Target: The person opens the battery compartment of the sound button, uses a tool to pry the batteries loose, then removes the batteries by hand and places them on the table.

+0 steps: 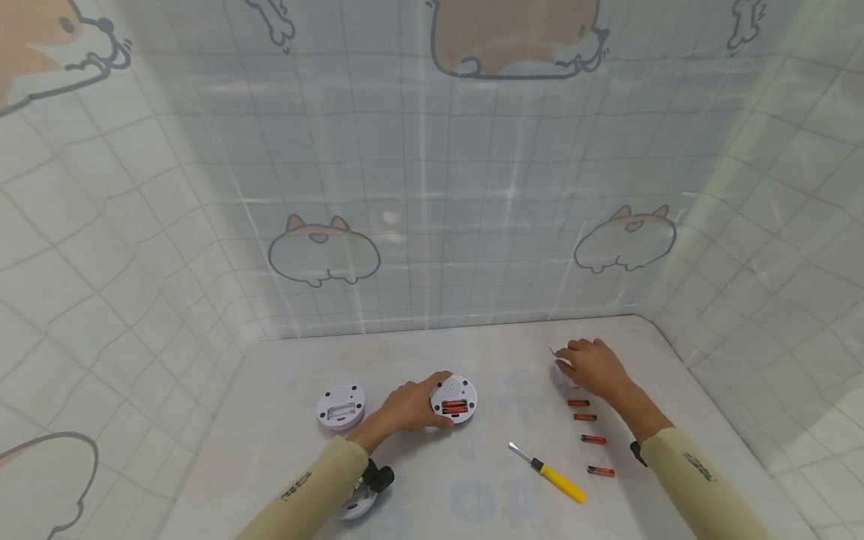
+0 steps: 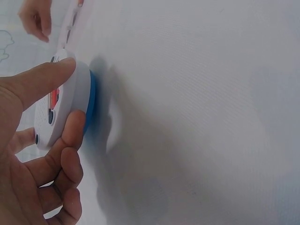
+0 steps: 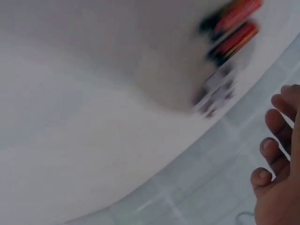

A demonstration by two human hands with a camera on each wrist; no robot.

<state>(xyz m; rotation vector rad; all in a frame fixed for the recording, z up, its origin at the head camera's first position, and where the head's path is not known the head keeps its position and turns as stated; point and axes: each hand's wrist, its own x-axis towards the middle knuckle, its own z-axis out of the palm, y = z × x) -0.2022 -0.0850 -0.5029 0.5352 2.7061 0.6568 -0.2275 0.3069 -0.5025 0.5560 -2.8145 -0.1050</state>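
Observation:
My left hand grips a round white device with a blue underside, thumb and fingers around its rim. Two red batteries sit in its uncovered compartment, beside a speaker grille. My right hand is over the far right of the table, its fingers loosely bent with nothing visible between them. Close to its fingertips is a thin dark piece, too small to identify. Small pale plastic pieces, blurred in the right wrist view, lie beside the red batteries.
Another round white device, its compartment without batteries, lies on the left. A third device is partly hidden by my left forearm. A yellow-handled screwdriver lies in front, and several loose batteries form a column at right. Patterned walls surround the table.

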